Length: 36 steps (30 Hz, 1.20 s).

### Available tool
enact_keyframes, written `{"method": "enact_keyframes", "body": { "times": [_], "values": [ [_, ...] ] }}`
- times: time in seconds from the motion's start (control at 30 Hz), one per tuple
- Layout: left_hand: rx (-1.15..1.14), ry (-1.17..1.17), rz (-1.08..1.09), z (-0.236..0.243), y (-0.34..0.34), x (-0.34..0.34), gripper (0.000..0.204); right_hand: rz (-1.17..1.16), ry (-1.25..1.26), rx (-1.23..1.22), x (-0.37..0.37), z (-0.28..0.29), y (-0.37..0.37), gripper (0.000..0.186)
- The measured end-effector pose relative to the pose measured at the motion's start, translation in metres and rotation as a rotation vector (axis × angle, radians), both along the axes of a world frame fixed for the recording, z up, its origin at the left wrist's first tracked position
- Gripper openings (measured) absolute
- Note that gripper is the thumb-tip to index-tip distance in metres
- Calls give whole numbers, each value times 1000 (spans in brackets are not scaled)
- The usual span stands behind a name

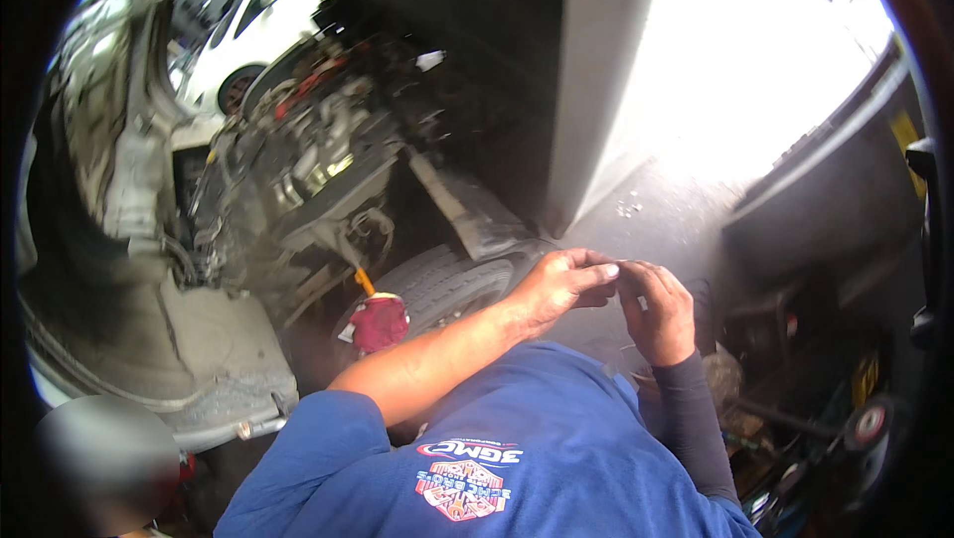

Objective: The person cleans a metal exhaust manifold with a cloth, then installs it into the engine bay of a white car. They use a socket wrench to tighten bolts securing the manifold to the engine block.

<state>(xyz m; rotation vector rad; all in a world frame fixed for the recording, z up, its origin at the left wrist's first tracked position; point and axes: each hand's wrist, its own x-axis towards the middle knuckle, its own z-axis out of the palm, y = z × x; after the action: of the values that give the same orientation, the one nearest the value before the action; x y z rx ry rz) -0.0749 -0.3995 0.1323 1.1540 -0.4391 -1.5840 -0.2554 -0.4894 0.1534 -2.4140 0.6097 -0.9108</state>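
In front of my chest, my left hand (pixel 568 288) and my right hand (pixel 657 311) come together at the fingertips. The thumb and fingers of the left are pressed in a pinch. The right hand's fingers are curled toward the same spot. Whatever lies between the fingertips is too small and blurred to make out. Beyond my left forearm, a dark red cloth (pixel 379 323) hangs by a yellow-orange handle or strap (pixel 365 283). Behind it is a tire (pixel 452 285), partly hidden by my forearm.
To the left stands a stripped car body (pixel 139 329) with an exposed engine bay (pixel 308 155). A white car (pixel 263 26) is farther back. A pale pillar (pixel 601 81) rises ahead. Cluttered parts and tools (pixel 795 429) lie at the right. Part of another person (pixel 109 459) shows lower left.
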Motion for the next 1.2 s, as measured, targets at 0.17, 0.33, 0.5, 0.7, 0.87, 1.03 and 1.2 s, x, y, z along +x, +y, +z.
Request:
{"method": "enact_keyframes", "body": {
  "times": [0.17,0.33,0.5,0.7,0.87,1.03,1.2],
  "values": [
    [-10,80,394,-34,60,70,28,259,59,525,100,-9,-6,26],
    [116,119,793,-59,134,113,21,493,5,980,228,-25,-31,30],
    [284,121,1104,-64,186,128,28,726,-120,1343,392,-58,-34,23],
    [342,20,1415,-71,215,109,34,709,-106,1138,583,-101,-27,23],
    [377,270,1821,-129,260,42,27,453,-26,770,724,-140,-7,27],
    [522,412,1986,-173,297,-54,22,241,217,591,810,-165,5,29],
    [913,629,2113,-175,298,-104,19,137,329,617,848,-173,13,33]
  ]
}}
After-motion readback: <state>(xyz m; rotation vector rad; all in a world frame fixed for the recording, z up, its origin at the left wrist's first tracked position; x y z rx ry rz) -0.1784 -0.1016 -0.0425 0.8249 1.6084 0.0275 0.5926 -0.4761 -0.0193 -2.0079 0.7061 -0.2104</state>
